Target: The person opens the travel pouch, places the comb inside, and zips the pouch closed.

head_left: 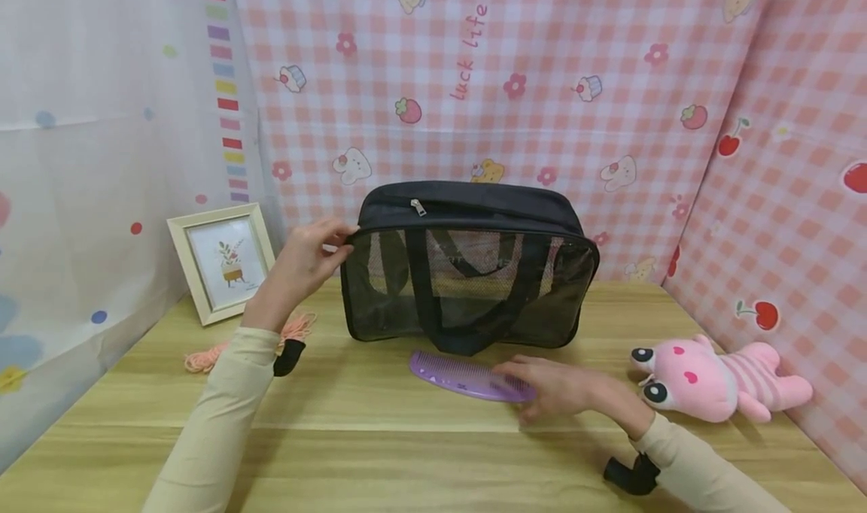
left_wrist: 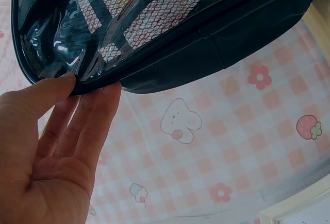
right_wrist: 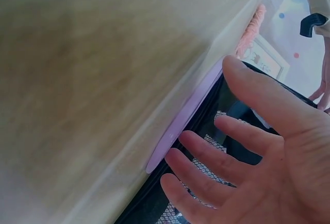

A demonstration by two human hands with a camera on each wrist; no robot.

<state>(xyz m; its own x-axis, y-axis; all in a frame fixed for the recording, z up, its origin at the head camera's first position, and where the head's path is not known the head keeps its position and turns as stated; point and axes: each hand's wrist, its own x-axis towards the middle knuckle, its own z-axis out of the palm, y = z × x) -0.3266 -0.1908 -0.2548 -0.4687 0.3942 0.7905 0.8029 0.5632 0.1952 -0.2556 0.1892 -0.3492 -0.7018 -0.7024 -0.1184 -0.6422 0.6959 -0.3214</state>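
Observation:
A black toiletry bag (head_left: 467, 197) with clear plastic sides and dark carry straps stands upright at the middle of the table. Its top zipper has a silver pull (head_left: 418, 207). My left hand (head_left: 308, 261) pinches the bag's upper left corner, thumb on the clear side and fingers behind the piping, as the left wrist view shows. In front of the bag lies a purple comb (head_left: 454, 377). Over the comb's right end hovers my right hand (head_left: 565, 389); in the right wrist view its fingers are spread beside the comb (right_wrist: 180, 121), not curled round it.
A pink plush toy (head_left: 718, 381) lies at the right. At the back left stands a cream picture frame (head_left: 223, 261), with a coil of peach-coloured yarn (head_left: 206, 356) in front, partly behind my left sleeve. Patterned cloths (head_left: 515, 122) hang behind and on both sides.

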